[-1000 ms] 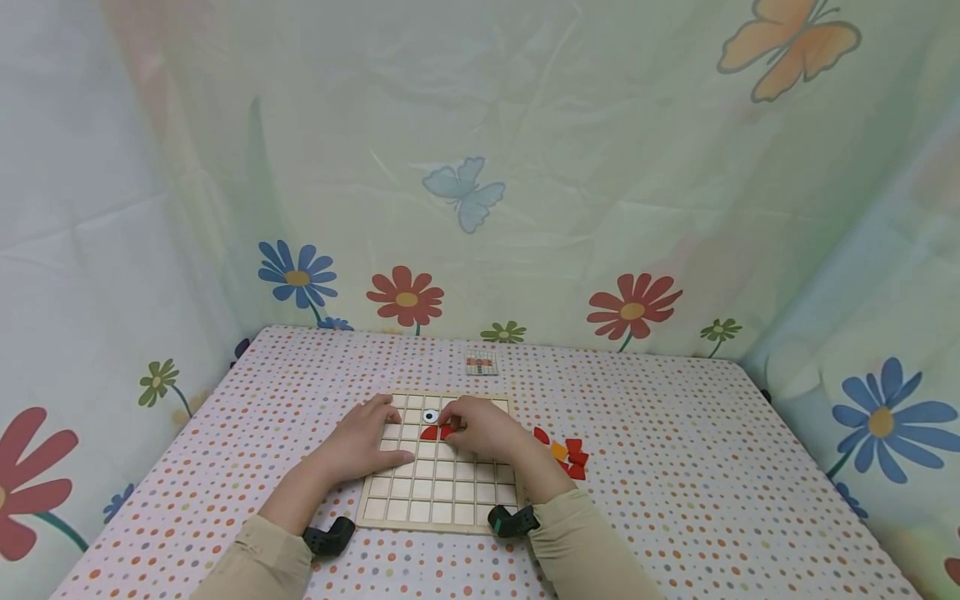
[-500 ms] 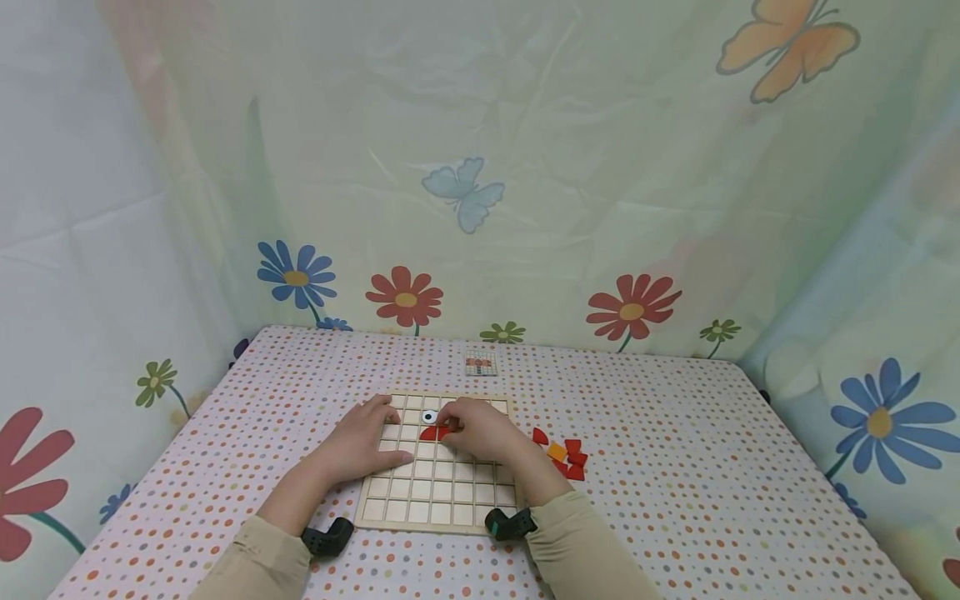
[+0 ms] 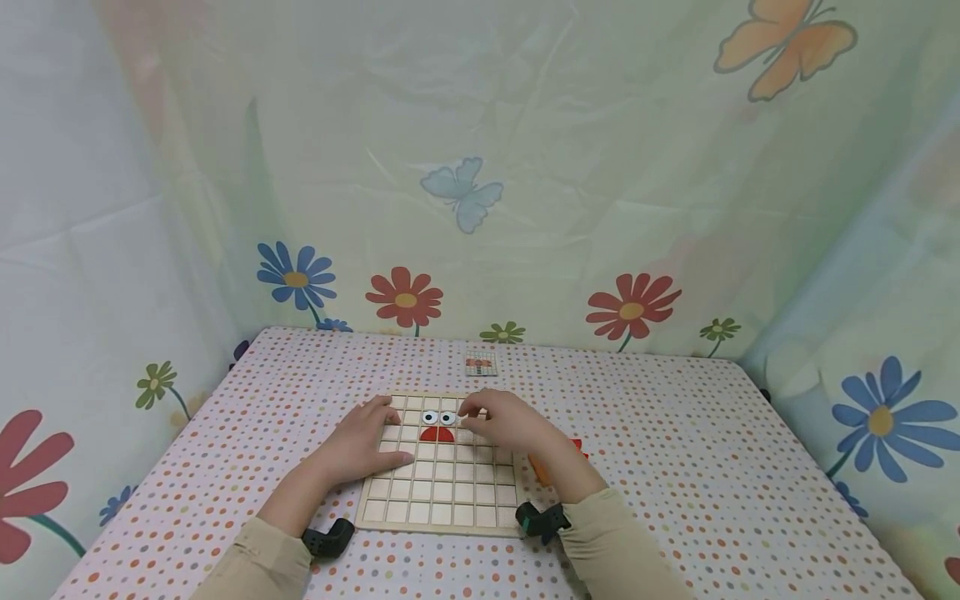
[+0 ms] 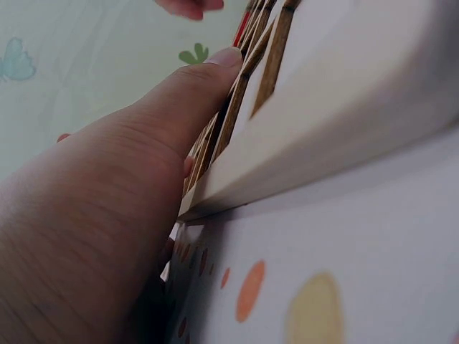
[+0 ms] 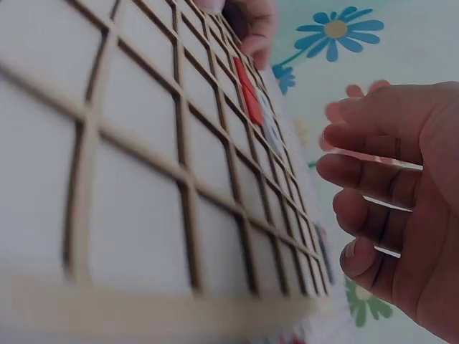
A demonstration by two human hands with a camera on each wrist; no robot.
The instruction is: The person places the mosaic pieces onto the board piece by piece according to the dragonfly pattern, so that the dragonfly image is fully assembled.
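Operator: Where were my hands?
Observer: Your left hand rested on the left side of the gridded board, thumb and fingers spread. Your right hand hung just right of the two eye tiles, grip relaxed, nothing seen in it.
Operator: And the pieces?
Observer: Eye tiles side by side in neighbouring cells; two red quarter-rounds lay directly below, forming a half disc. Loose red pieces and an orange piece lay right of the board, partly hidden by your right forearm.
Operator: How was seating best done?
Observer: Likely by bracing with your left hand, squaring each piece to its cell, then pressing flat.
Operator: Materials?
Observer: Board pale, wood-like; dividers raised, dark-sided. Tiles flat, smooth-looking. Worktop dotted.
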